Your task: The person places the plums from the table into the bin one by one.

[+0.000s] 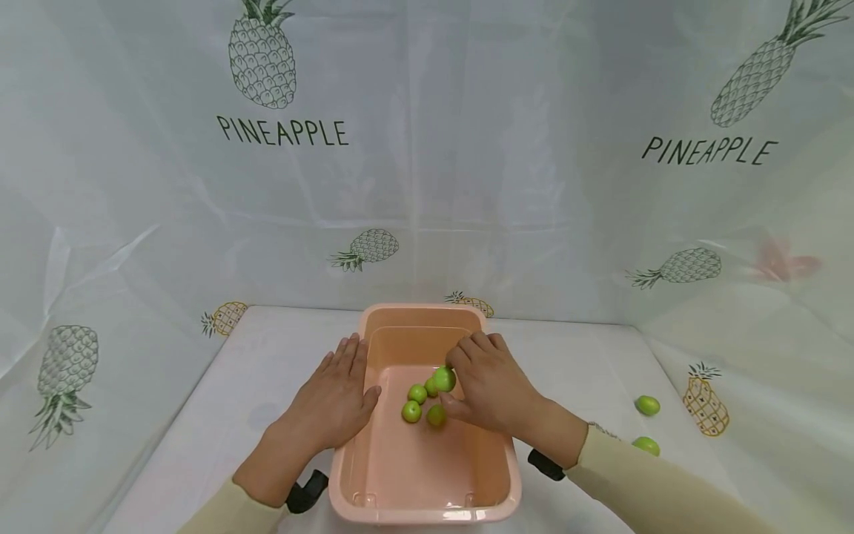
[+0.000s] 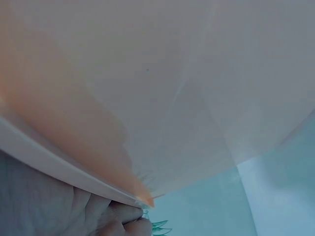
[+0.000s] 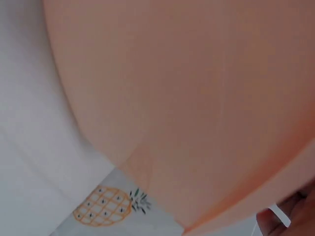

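A pink plastic basin (image 1: 427, 475) stands in front of me, with several small round green fruits (image 1: 411, 411) on its floor. My right hand (image 1: 497, 386) reaches over the basin's right rim and pinches a green fruit (image 1: 443, 379) at its fingertips, above the others. Fingers straight, my left hand (image 1: 330, 404) rests on the left rim, its thumb pointing inward. The left wrist view has the outer wall of the basin (image 2: 147, 98) and part of the left palm (image 2: 44, 201) under the rim. In the right wrist view, fingertips (image 3: 268, 221) show beyond the rim.
Two more green fruits (image 1: 647, 405) lie on the white table (image 1: 587, 356) to the right, the nearer one partly behind my right sleeve. A white sheet (image 1: 507, 185) printed with pineapples hangs behind and beside the table.
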`<state>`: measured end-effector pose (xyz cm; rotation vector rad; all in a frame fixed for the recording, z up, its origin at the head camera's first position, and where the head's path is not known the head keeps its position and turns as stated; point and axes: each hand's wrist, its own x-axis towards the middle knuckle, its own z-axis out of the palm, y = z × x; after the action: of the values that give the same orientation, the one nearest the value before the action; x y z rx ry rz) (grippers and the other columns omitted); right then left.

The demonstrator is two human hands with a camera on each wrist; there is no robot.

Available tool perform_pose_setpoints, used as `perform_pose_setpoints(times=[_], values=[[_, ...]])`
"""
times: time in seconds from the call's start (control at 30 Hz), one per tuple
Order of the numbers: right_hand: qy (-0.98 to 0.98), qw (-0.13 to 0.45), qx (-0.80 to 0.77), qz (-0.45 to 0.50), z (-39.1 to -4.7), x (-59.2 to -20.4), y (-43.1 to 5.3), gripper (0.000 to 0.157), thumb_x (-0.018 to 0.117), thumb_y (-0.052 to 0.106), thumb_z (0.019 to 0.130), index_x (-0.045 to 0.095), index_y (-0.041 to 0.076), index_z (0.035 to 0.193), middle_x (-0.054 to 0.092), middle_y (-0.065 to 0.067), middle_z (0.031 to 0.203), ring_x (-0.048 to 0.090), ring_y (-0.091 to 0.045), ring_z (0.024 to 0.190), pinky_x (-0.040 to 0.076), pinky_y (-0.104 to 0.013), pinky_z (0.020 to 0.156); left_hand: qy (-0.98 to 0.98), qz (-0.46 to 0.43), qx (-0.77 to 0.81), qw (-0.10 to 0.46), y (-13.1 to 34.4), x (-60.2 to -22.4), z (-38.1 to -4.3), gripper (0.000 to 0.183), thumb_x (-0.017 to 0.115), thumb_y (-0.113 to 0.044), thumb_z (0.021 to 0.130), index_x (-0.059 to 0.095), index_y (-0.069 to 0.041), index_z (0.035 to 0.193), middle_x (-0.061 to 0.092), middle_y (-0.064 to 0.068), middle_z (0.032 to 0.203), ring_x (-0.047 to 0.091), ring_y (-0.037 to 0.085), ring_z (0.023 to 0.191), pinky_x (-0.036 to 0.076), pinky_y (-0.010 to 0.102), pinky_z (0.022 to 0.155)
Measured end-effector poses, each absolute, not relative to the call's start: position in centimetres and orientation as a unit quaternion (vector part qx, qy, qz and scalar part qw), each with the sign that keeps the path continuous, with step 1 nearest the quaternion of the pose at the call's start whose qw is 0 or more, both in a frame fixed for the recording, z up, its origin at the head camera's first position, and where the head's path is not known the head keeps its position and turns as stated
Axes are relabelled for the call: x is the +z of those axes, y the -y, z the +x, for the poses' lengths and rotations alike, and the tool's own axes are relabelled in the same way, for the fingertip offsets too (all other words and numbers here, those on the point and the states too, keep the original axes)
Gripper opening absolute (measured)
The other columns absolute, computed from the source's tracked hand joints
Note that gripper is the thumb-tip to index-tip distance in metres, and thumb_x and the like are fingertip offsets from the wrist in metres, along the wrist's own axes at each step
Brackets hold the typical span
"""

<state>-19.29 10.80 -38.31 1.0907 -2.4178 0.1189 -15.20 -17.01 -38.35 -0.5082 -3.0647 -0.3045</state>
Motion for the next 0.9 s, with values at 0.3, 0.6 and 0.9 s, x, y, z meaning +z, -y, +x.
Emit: perform_pose_setpoints(times=[0.3,0.6,0.9], values=[[0.876,0.196,0.012,0.440,-18.0,-39.7,-8.6,0.035,0.076,0.050,0.083,0.063,0.018,0.090,0.055,0.007,0.084,0.045,-0.014,0.082,0.037,-0.033,0.077,0.982,-0.160,-0.098,0.010,17.0,-38.4,-15.2,0.074,0.052,-0.034,0.109,0.028,0.015,0.160,0.025,0.033,0.168,0.024,0.048,0.159,0.029,0.061,0.126],[0.874,0.172,-0.059,0.450,-17.5,-40.6,-7.4,0.036,0.073,0.054,0.083,0.065,0.019,0.089,0.057,0.007,0.083,0.048,-0.014,0.079,0.042,-0.034,0.076,0.982,-0.159,-0.097,0.011,17.1,-38.6,-15.2,0.074,0.052,-0.034,0.109,0.028,0.014,0.160,0.025,0.033,0.169,0.024,0.047,0.159,0.029,0.061,0.126],[0.873,0.189,-0.070,0.445,-17.5,-40.8,-7.3,0.034,0.072,0.051,0.084,0.063,0.019,0.086,0.057,0.007,0.081,0.048,-0.015,0.078,0.040,-0.032,0.074,0.982,-0.157,-0.102,0.017,17.1,-38.7,-15.2,0.074,0.053,-0.034,0.109,0.028,0.014,0.160,0.026,0.033,0.168,0.024,0.047,0.159,0.029,0.061,0.126]])
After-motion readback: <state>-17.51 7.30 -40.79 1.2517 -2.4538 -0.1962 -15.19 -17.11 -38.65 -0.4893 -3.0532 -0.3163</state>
